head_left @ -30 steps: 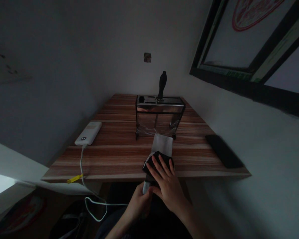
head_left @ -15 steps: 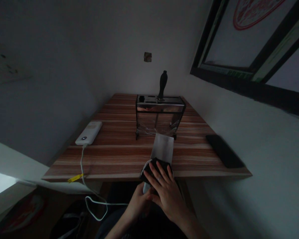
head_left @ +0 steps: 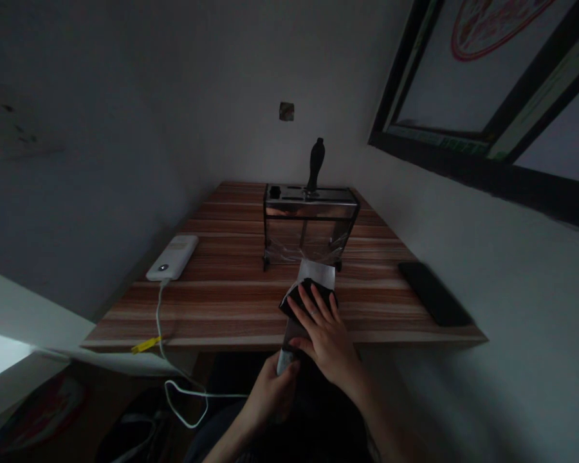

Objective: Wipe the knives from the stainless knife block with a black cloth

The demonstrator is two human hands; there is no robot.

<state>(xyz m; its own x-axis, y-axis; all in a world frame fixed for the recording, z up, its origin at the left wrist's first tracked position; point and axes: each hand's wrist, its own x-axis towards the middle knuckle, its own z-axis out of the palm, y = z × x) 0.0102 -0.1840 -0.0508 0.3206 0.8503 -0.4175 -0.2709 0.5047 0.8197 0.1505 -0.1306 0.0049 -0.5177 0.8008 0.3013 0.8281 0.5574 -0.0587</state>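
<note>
My left hand [head_left: 273, 386] is closed around the pale handle of a kitchen knife [head_left: 321, 272] with a broad, flat blade, which points away from me over the table edge. Across the blade lies a black cloth [head_left: 289, 302] with a light edge. My right hand [head_left: 325, 337] presses flat on the cloth, its fingers spread. The far end of the blade shows beyond the cloth, and a strip near the handle shows below it. Just past the blade tip stands a knife block [head_left: 311, 212] with see-through sides, a black-handled tool [head_left: 316, 164] upright in it.
On the left of the wood-grain table [head_left: 222, 296] lies a white power bank [head_left: 172, 257]. Its white cable [head_left: 159, 315], with a yellow tag [head_left: 146, 345], hangs over the front edge. A black phone-like slab [head_left: 434, 292] lies on the right. Walls stand close on both sides.
My right hand and the black cloth have slid forward along the blade, away from the handle. More blade shows near my left hand, which stays about where it was.
</note>
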